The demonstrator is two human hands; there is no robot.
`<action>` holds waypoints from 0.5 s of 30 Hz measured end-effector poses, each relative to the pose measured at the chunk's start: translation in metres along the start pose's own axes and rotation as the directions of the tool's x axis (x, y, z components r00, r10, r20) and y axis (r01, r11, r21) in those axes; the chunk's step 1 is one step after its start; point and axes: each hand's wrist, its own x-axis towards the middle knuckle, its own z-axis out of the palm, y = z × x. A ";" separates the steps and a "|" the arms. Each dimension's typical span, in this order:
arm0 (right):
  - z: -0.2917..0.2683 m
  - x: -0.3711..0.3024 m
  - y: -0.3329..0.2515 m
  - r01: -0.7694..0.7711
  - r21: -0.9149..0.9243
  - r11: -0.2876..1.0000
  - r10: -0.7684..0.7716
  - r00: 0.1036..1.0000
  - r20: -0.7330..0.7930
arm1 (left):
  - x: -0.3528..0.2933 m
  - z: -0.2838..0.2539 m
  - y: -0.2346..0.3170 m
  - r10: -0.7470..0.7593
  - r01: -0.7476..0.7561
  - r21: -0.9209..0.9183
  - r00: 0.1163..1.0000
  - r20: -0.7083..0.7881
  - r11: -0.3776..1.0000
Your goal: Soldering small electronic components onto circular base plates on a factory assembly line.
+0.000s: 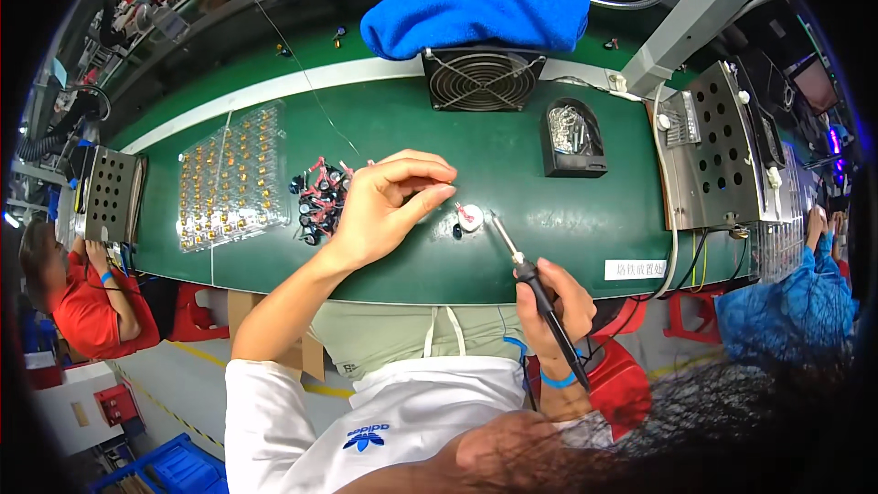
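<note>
My left hand hovers over the green bench, its thumb and forefinger brought close together in a pinch. A thin solder wire comes down from above and runs to this hand; its end at the fingertips is too fine to see. My right hand grips a black-handled soldering iron, whose metal tip points up and left. Just left of that tip lies a small round white piece with something red on it. A small dark cylindrical part sits beside it.
Left of my left hand are a pile of dark parts with red leads and a clear tray of gold-coloured pieces. At the back stand a fan, a blue cloth and a black bin. Perforated metal boxes flank the bench.
</note>
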 end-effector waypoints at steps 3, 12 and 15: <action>0.000 0.005 -0.006 -0.013 -0.032 0.999 0.014 1.000 0.016 | -0.003 0.004 0.001 0.002 -0.007 0.111 0.999 0.049 0.994; 0.006 0.015 -0.004 0.135 -0.019 0.991 -0.135 0.991 0.019 | -0.007 0.011 -0.002 -0.058 0.040 0.171 0.993 0.099 0.984; 0.005 0.015 -0.004 0.117 -0.027 0.993 -0.116 0.992 0.047 | -0.008 0.011 -0.001 -0.068 0.047 0.169 0.990 0.120 0.985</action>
